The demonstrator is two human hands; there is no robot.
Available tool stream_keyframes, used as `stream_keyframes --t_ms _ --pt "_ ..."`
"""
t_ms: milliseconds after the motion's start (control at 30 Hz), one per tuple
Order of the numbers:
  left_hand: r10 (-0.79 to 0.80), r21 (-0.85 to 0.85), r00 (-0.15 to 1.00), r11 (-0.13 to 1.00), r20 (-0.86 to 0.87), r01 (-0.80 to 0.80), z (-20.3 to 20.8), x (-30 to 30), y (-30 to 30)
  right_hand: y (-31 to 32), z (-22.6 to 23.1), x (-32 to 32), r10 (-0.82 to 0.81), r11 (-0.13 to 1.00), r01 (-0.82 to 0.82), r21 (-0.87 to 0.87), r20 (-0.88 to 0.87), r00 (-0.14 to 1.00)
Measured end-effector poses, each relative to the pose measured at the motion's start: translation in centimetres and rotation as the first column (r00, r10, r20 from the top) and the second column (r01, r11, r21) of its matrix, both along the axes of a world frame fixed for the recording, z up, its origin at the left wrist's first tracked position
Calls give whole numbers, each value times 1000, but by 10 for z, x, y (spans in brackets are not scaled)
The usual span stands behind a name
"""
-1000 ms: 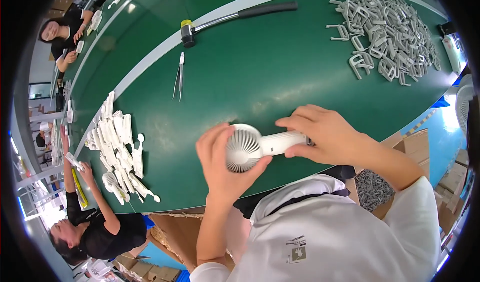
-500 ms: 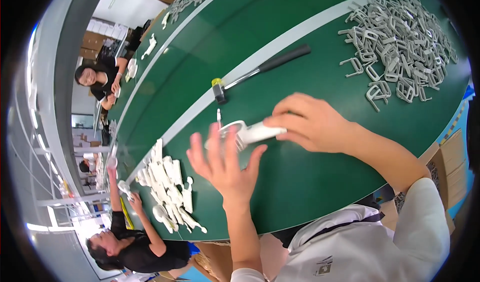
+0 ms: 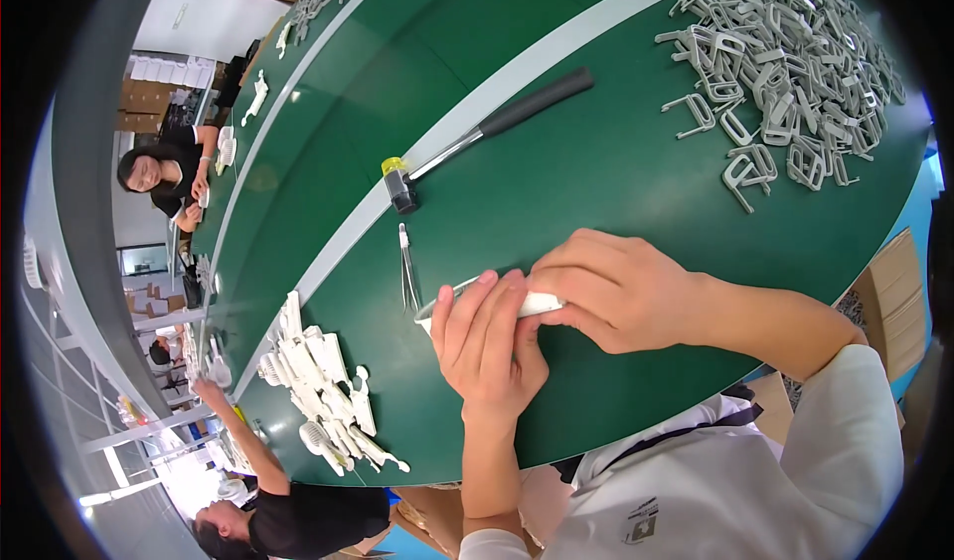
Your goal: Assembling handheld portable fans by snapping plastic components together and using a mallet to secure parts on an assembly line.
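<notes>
A white plastic part (image 3: 542,304) with a round, hollow head and a handle, like a handheld fan casing, is held just over the green table in front of me. My left hand (image 3: 487,351) is closed around its head end; the fingers cover most of it. At the handle end, my right hand (image 3: 631,292) pinches the part with fingers and thumb together. Metal tweezers (image 3: 406,270) lie just beyond my left fingers. Farther off rests a mallet (image 3: 445,156) with a yellow and black head and a dark grip.
Many similar white parts (image 3: 323,381) are heaped to the left. A large pile of grey plastic clip-like frames (image 3: 785,83) covers the far right. A pale strip (image 3: 348,232) curves across the green table (image 3: 596,411). Two co-workers (image 3: 179,177) (image 3: 298,515) sit at the left.
My left hand has gone from spread fingers to closing over the round head of the white part. Both hands and the part sit slightly lower in view, and the tweezers are more exposed.
</notes>
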State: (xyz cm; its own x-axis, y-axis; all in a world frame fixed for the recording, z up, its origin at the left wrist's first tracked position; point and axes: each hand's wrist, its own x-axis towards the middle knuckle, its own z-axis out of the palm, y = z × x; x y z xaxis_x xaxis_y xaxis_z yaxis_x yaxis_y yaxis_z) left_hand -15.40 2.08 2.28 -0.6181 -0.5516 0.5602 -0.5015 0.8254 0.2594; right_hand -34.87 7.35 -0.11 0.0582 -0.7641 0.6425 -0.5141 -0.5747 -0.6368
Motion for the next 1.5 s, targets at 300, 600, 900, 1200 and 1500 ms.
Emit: stream_keyframes --t_ms 300,600,900,1200,1500 --pt "110 -265 980 962 163 -64 7 5 13 2 40 -15 -274 462 -525 715 678 681" --pt "50 -37 992 998 114 -46 8 9 17 7 17 -13 168 965 -175 197 51 984" --pt "22 -50 984 999 179 -13 14 12 17 17 17 -8 126 975 -113 191 -59 990" --pt "375 796 823 588 -427 145 -1 39 0 -5 25 -35 44 652 -432 624 537 842" --pt "80 308 960 952 -268 7 3 10 22 13 13 -3 162 958 -65 279 -340 926"
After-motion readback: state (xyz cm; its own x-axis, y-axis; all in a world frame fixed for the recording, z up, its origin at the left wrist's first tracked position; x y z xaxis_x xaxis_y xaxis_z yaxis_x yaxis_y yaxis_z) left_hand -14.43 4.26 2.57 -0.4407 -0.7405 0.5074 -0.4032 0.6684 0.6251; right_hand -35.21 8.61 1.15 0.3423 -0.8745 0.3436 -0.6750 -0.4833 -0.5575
